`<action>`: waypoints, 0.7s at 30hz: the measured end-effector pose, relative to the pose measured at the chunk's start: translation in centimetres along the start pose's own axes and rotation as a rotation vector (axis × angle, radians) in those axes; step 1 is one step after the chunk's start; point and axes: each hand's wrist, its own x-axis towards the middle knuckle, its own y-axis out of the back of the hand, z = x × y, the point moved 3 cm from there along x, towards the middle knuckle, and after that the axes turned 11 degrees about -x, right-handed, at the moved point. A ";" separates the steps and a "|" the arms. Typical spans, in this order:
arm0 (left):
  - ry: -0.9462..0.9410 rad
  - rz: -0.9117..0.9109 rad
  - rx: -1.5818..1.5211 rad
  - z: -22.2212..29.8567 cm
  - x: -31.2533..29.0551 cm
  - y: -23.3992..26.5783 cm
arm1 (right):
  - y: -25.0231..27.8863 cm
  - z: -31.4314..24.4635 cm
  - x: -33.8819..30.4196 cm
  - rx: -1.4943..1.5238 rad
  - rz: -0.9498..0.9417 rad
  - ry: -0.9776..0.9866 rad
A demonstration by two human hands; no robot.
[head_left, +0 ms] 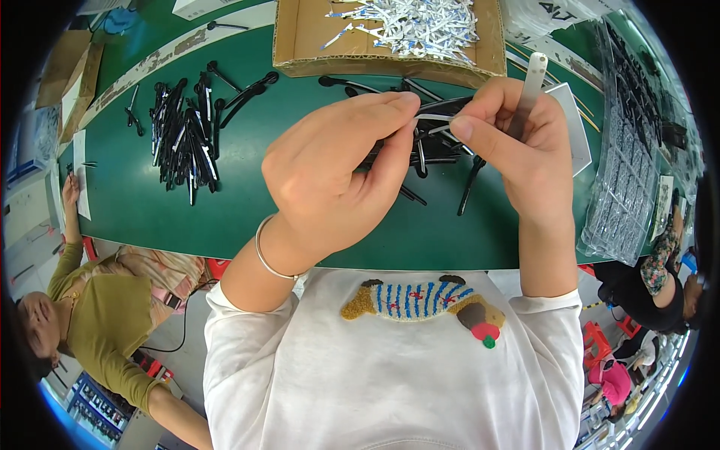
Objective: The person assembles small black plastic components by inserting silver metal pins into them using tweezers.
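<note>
Over the green table, both my hands work close together at a thin pale strip (433,117). My left hand (337,161) is closed, its thumb and forefinger pinched at the strip's left end. The fingertips of my right hand (517,135) pinch the other end. A flat, narrow grey-white tool (534,75) is also tucked in the right hand and sticks up past the fingers; its lower end is hidden. Beneath the hands lies a loose heap of slim black parts (472,184) with rounded ends, partly covered by my fingers.
A pile of similar black parts (187,142) lies left on the green table (120,180). Behind my hands stands a cardboard box (360,67) of white-and-blue paper strips (420,30). Clear plastic trays (619,172) and a white box (574,127) are at right. People sit on either side.
</note>
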 end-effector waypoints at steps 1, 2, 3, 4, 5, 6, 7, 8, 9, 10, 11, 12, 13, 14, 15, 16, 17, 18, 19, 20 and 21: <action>-0.002 -0.004 0.000 0.1 0.0 0.1 | 0.0 0.1 0.1 0.007 -0.008 0.004; 0.055 -0.030 -0.050 0.2 -0.1 0.2 | 0.1 0.2 0.1 0.014 -0.017 0.009; 0.112 -0.055 -0.101 0.1 -0.2 0.2 | 0.1 0.2 0.1 0.016 -0.016 0.009; 0.111 -0.058 -0.100 0.0 -0.2 0.0 | 0.1 0.3 0.1 0.020 -0.020 0.010; 0.101 -0.018 -0.104 -0.2 -0.3 -0.1 | 0.1 0.3 0.1 0.025 -0.026 0.011; 0.091 0.023 -0.107 -0.2 -0.3 0.0 | 0.0 0.3 0.1 0.030 -0.024 0.011; 0.090 0.019 -0.105 -0.1 -0.3 0.1 | 0.0 0.2 0.1 0.027 -0.020 0.015; 0.125 -0.019 -0.131 0.0 -0.4 0.1 | 0.0 0.2 0.1 0.022 -0.013 0.018; 0.160 -0.057 -0.158 0.1 -0.4 0.1 | 0.0 0.2 0.1 0.025 -0.010 0.018; 0.159 -0.061 -0.158 0.1 -0.4 0.1 | 0.0 0.2 0.0 0.044 -0.010 0.018; 0.214 -0.054 -0.191 0.1 -0.4 0.1 | 0.0 0.1 0.0 0.064 -0.013 0.019; 0.269 -0.047 -0.223 0.0 -0.5 0.1 | 0.1 0.2 0.1 0.067 -0.011 0.021; 0.267 -0.049 -0.222 0.2 -0.4 0.2 | 0.2 0.2 0.1 0.062 -0.025 0.035; 0.296 -0.050 -0.225 0.3 -0.3 0.2 | 0.2 0.2 0.1 0.055 -0.039 0.049; 0.326 -0.050 -0.229 0.3 -0.3 0.2 | 0.3 0.1 0.1 0.056 -0.038 0.051; 0.324 -0.051 -0.229 0.2 -0.3 0.1 | 0.3 0.1 0.2 0.067 -0.045 0.049; 0.327 -0.043 -0.242 0.2 -0.3 0.1 | 0.3 0.1 0.1 0.078 -0.052 0.047; 0.330 -0.034 -0.255 0.2 -0.3 0.1 | 0.3 0.1 0.1 0.079 -0.051 0.048; 0.329 -0.035 -0.254 0.2 -0.3 0.1 | 0.3 0.2 0.1 0.056 -0.049 0.044; 0.329 -0.037 -0.252 0.3 -0.3 0.1 | 0.4 0.2 0.1 0.032 -0.045 0.040; 0.330 -0.038 -0.250 0.3 -0.3 0.1 | 0.3 0.0 0.1 0.033 -0.043 0.041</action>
